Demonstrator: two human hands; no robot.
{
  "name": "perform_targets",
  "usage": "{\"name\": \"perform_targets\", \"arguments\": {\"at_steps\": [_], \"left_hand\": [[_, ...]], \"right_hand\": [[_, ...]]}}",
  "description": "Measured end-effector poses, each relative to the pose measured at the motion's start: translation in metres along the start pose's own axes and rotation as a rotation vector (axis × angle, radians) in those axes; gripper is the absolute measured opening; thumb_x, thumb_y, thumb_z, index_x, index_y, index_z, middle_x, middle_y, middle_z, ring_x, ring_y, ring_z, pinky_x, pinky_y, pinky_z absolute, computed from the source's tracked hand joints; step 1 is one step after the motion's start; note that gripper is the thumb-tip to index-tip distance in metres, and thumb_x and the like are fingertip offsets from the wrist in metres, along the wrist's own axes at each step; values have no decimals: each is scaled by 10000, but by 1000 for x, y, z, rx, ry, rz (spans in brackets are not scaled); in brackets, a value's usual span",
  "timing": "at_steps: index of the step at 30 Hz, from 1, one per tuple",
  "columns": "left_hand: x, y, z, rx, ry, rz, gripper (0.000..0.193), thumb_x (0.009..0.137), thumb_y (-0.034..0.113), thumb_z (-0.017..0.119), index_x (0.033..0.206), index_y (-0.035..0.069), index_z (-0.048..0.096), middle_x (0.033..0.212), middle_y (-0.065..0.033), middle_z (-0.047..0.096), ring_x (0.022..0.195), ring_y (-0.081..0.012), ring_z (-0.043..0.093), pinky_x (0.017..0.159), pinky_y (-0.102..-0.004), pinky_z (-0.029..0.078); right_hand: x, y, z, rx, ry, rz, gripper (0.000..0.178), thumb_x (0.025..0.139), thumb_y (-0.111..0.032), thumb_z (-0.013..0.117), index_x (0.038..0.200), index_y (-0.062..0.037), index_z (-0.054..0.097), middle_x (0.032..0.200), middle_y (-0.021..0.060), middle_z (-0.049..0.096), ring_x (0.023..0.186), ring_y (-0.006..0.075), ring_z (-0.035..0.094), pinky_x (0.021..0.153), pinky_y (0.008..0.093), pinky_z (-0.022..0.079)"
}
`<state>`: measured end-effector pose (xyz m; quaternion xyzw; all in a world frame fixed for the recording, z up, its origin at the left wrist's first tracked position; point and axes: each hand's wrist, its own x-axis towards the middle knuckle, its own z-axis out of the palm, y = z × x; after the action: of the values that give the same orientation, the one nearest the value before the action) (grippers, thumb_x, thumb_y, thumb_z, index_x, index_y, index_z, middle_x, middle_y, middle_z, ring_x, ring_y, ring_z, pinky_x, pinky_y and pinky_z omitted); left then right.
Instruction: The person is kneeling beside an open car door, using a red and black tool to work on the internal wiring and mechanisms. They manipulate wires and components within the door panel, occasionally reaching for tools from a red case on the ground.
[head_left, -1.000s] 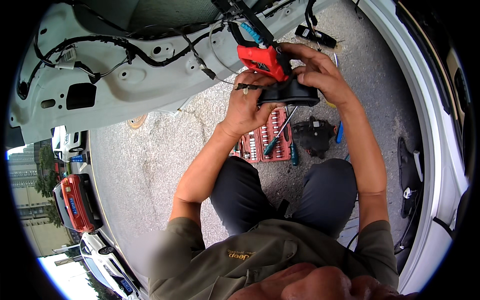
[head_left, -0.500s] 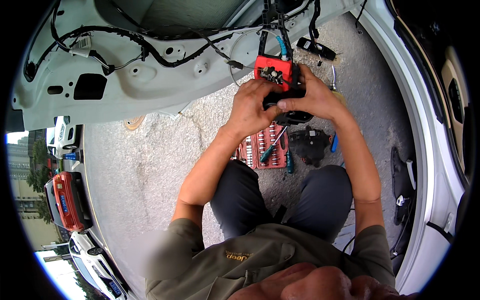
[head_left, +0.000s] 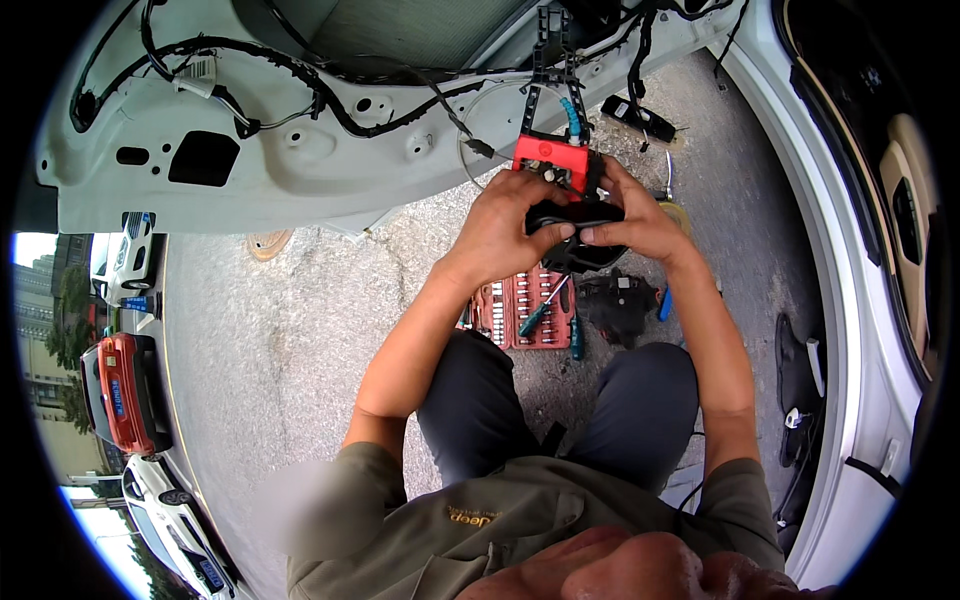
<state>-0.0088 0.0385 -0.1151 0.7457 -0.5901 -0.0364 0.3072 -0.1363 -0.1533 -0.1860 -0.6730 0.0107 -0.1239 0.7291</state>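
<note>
In front of me hangs a red-and-black mechanism, which looks like a car door latch assembly [head_left: 552, 152], with a ribbed black frame and a light blue cable end [head_left: 571, 118] above it. My left hand [head_left: 505, 225] is closed round the left side of its black lower housing [head_left: 580, 250], thumb on the near face. On the opposite side my right hand [head_left: 640, 215] grips the same housing, its thumb close to the left one and fingers behind the black edge. The fingertips at the back are partly hidden. A thin grey cable [head_left: 466, 110] loops beside the red part.
The pale door panel [head_left: 290, 145] with wiring spans the top. Below my hands lie a red socket set [head_left: 505, 310], a screwdriver [head_left: 533, 320], another screwdriver handle [head_left: 577, 340] and a black part [head_left: 620, 308]. Beyond are a black switch panel [head_left: 637, 120] and parked cars [head_left: 125, 395].
Both hands have tilted the latch assembly, so more of the red top and the black housing's near side shows. The thumbs have shifted along the housing. The whole view has moved slightly.
</note>
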Motion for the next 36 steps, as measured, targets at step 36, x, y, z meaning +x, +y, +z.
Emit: {"name": "perform_targets", "arguments": {"at_steps": [36], "left_hand": [[56,-2,-2,-1498,503,-191,807,871,189,833,1522,105,363,1305,-94,619,1156,-230,644,939,-387,578]], "right_hand": [[89,-94,8,273,226,-500,681,862,-205,774,1439,-27,459,1328,108,612,1205,232,612,1056,373,473]]}}
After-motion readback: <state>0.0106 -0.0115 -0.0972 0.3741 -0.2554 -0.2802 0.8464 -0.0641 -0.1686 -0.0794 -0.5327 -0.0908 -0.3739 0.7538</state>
